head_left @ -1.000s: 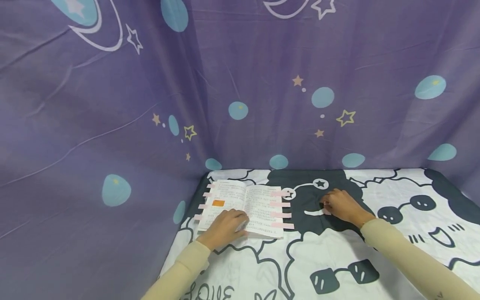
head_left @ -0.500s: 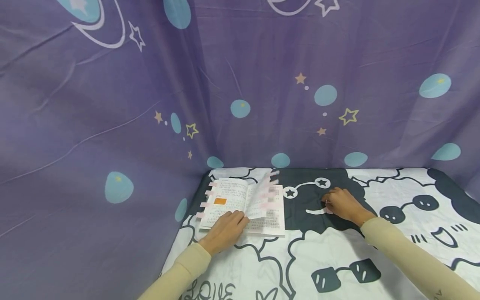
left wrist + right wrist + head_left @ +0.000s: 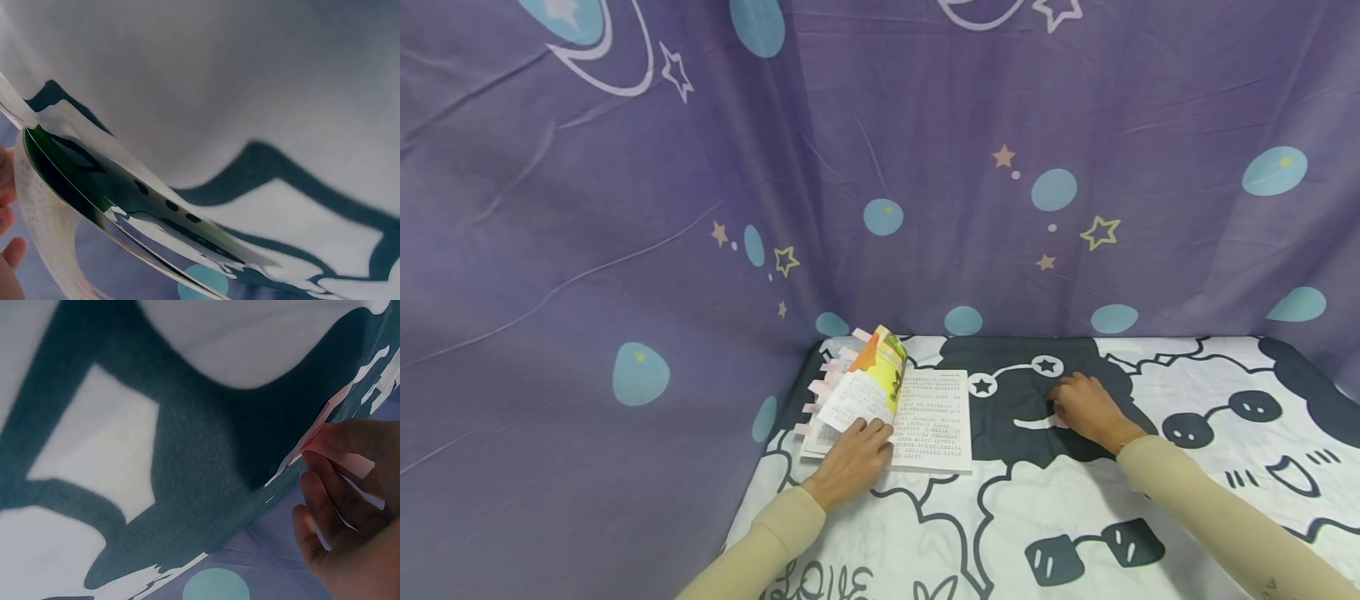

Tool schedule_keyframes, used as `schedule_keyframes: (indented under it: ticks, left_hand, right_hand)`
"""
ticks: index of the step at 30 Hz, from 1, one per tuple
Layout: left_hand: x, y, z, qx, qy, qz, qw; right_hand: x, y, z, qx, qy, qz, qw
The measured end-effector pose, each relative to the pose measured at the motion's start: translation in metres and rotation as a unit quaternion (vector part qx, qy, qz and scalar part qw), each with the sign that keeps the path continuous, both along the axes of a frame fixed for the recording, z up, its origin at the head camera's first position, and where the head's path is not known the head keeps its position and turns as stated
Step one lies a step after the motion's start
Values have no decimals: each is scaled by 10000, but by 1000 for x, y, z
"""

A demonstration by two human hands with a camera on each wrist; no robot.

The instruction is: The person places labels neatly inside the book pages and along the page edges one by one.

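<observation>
An open book [image 3: 932, 421] with printed pages and pale pink sticky tabs along its left edge lies on the patterned cloth. Several pages [image 3: 852, 406] are lifted and curl over its left half, showing a yellow and orange picture side. My left hand [image 3: 853, 462] rests over the lower middle of the book, relaxed fingers at the foot of the curled pages; only its fingertips show at the left wrist view's edge. To the book's right, my right hand [image 3: 1093, 412] pinches a pale pink sticky tab [image 3: 350, 459] between thumb and finger, close over a dark cloth patch.
The black and white cartoon cloth [image 3: 940, 533] covers the surface under both hands. A purple curtain [image 3: 925, 167] with stars and blue spots hangs behind it and along the left side. Another pink strip [image 3: 312, 431] shows by the right fingertips.
The pink-tabbed right-hand pages have swung over to the left, uncovering a page without tabs at right. The left hand has shifted slightly; the right hand stays nearly in place.
</observation>
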State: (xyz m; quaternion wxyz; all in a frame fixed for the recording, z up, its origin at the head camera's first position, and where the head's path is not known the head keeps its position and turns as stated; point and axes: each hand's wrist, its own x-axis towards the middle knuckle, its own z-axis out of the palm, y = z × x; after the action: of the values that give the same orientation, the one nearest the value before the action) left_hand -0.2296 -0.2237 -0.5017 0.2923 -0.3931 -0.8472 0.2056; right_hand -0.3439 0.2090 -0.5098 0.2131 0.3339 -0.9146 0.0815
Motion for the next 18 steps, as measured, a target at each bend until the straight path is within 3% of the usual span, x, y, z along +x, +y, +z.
schedule_keyframes:
  ticks: [3,9,18]
  left_hand:
    - [0,-1,-2,-40,-72,218,9997]
    - [-2,-4,-6,313,-500,427,9973]
    - [-7,-11,-10,1028,-1204,596,9856]
  right_hand:
    - [0,0,0,-40,58,-79,9999]
    - [-2,-1,1,-69,87,-207,9997]
    - [-1,-7,2,-17,148,-376,9992]
